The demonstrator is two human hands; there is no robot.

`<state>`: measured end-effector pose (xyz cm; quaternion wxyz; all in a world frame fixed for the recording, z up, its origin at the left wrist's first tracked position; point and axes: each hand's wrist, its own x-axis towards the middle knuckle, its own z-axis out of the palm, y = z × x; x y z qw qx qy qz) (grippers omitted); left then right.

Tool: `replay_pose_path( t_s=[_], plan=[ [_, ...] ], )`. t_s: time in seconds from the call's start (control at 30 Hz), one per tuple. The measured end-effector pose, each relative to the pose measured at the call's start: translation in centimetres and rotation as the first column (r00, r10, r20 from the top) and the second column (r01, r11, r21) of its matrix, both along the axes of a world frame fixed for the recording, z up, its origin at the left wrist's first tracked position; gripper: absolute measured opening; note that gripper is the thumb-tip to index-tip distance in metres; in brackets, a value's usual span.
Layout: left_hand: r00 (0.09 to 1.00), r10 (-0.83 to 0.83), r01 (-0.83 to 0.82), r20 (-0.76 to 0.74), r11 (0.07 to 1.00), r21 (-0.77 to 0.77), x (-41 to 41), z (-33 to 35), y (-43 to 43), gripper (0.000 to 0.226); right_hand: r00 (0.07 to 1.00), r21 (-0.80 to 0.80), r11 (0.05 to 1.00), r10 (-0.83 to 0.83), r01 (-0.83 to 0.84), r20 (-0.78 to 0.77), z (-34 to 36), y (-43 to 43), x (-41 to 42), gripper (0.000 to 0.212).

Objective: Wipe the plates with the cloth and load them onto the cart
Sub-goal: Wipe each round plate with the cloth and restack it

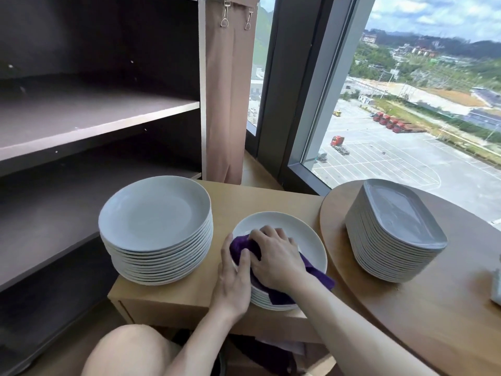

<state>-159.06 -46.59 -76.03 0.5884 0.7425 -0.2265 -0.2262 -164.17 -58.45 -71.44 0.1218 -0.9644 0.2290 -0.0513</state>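
Head view: the right hand [276,256] presses a purple cloth [244,246] flat onto the top plate [306,237] of a short stack on the wooden surface [260,198] — fingers spread over the fabric. The left hand [233,280] grips that plate's near-left rim. A taller stack of round plates [156,229] stands just left; rectangular dishes [393,232] are stacked to the right. The dark shelved cart [95,115] stands behind, on the left.

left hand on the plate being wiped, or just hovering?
Touching. The head view shows the left hand gripping the near-left rim of the top plate, its thumb lying over the edge beside the purple cloth.
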Motion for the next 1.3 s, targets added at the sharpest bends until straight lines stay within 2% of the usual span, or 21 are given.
replay_pose_path(
  t_s=[0.17,0.3,0.4,0.47,0.6,0.7,0.77,0.87,1.07,1.3],
  plan=[
    [0.998,-0.045,0.044,-0.048,0.998,-0.036,0.4,0.3,0.3,0.061,0.999,-0.092,0.995,-0.030,0.034,0.041,-0.7,-2.0,1.5,0.033],
    [0.995,-0.096,0.096,-0.011,0.992,0.077,0.8,0.5,0.7,0.078,0.997,-0.187,0.980,-0.067,0.071,0.030,-0.3,-3.7,1.1,0.037],
    [0.994,-0.103,0.097,0.037,0.986,0.136,0.9,0.5,0.7,0.082,0.995,-0.253,0.963,-0.094,0.086,-0.017,0.0,-4.3,0.3,0.041],
    [0.993,-0.101,0.092,0.057,0.985,0.143,0.9,0.4,0.7,0.083,0.991,-0.240,0.965,-0.123,0.107,-0.050,0.5,-4.3,-0.4,0.041],
    [0.996,-0.069,0.060,0.057,0.986,0.153,0.8,0.2,0.6,0.080,0.979,-0.106,0.983,-0.163,0.150,-0.123,1.6,-3.1,-2.1,0.048],
    [0.999,-0.030,0.028,0.020,0.994,0.103,0.6,0.3,0.4,0.074,0.968,-0.096,0.987,-0.143,0.125,-0.208,2.1,-1.6,-3.3,0.060],
    [1.000,-0.019,0.019,0.000,0.997,0.071,0.6,0.4,0.2,0.069,0.957,-0.100,0.986,-0.153,0.132,-0.248,2.4,-0.8,-3.5,0.060],
    [0.999,-0.038,0.040,-0.028,0.995,0.090,0.6,0.5,0.3,0.071,0.963,-0.118,0.980,-0.183,0.161,-0.200,2.3,0.0,-3.8,0.048],
    [0.990,-0.066,0.068,-0.126,0.998,0.006,0.6,1.0,0.4,0.099,0.975,-0.098,0.972,-0.220,0.216,-0.031,1.4,0.5,-4.2,0.034],
    [0.970,-0.139,0.118,-0.200,0.986,-0.114,1.1,1.8,0.8,0.098,0.978,-0.109,0.972,-0.210,0.210,0.016,1.0,0.5,-4.1,0.029]
  ],
)
